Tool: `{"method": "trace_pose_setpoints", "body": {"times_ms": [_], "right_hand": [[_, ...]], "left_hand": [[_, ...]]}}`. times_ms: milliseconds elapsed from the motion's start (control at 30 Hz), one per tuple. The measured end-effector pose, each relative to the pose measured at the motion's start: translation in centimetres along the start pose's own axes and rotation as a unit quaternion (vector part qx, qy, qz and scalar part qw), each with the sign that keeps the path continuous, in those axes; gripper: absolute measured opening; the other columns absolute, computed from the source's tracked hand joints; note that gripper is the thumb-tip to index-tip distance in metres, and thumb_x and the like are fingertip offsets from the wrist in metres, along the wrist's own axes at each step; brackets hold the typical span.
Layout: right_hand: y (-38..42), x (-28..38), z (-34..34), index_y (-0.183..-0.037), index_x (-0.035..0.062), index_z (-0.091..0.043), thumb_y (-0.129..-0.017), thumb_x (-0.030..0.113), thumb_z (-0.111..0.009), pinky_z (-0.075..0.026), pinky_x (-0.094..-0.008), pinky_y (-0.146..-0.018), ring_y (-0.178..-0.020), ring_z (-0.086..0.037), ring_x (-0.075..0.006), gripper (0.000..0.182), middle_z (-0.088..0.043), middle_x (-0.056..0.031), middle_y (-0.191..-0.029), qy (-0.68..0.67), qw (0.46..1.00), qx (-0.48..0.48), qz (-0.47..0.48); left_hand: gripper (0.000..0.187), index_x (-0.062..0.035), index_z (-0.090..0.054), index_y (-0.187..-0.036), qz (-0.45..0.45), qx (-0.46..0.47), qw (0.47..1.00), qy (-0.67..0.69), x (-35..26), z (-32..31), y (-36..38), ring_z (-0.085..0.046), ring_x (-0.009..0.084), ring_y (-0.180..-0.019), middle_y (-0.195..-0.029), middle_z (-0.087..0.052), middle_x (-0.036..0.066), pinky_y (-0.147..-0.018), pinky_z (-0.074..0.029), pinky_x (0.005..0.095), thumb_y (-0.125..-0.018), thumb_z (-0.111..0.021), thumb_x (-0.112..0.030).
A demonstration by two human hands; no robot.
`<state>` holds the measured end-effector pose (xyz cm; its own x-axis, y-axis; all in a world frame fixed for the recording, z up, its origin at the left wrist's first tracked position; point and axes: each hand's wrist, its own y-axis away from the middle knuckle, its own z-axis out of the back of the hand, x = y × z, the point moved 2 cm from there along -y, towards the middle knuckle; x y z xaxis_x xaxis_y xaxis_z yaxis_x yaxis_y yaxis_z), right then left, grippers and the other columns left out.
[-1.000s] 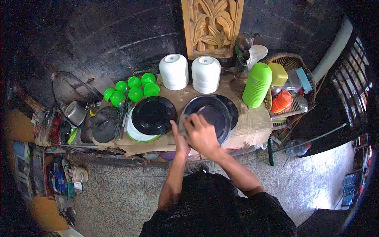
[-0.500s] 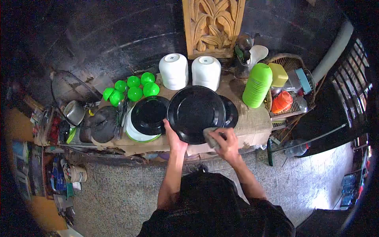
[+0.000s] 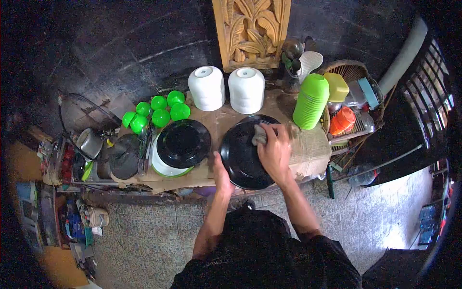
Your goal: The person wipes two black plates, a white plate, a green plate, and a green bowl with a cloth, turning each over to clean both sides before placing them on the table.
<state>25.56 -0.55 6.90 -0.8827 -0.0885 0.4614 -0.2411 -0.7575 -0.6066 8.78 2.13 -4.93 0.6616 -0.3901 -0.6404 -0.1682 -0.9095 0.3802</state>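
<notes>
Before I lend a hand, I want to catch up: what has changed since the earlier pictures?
The right hand has moved the grey cloth from the held plate's near right edge to its far part. The plate has shifted toward the person and slightly right. The left hand still supports its left side. The white bowls and tall green stack stayed put.

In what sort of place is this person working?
Probably a home kitchen: stacked white bowls, green cups and black plates stand on a cardboard-covered surface, with a small metal pot at the left end.
</notes>
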Motion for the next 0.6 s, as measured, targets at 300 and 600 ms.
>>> {"method": "trace_pose_setpoints", "body": {"times_ms": [300,600], "right_hand": [[6.6,3.2,-1.6,-0.135,0.0079,-0.066,-0.070,-0.001,-0.075,-0.058,-0.0425,-0.082,-0.102,-0.063,-0.0344,0.066,-0.060,-0.0141,-0.113,-0.107,0.972,0.159,0.134],[2.7,-1.5,-1.0,-0.128,0.0076,-0.069,-0.068,-0.004,-0.075,-0.056,-0.0444,-0.085,-0.099,-0.064,-0.0358,0.061,-0.062,-0.0151,-0.110,-0.067,0.995,0.058,0.039]], "left_hand": [[0.061,-0.0032,-0.062,-0.130,-0.084,-0.086,0.993,-0.017,-2.5,0.4,-0.4,-0.068,0.0222,-0.109,-0.121,-0.069,0.008,-0.094,-0.055,0.0398,-0.106,-0.048,-0.058],[0.066,-0.0030,-0.053,-0.141,-0.084,-0.082,0.993,0.012,-3.0,-0.5,0.5,-0.065,0.0284,-0.120,-0.135,-0.064,0.012,-0.104,-0.052,0.0468,-0.106,-0.046,-0.058]]}}
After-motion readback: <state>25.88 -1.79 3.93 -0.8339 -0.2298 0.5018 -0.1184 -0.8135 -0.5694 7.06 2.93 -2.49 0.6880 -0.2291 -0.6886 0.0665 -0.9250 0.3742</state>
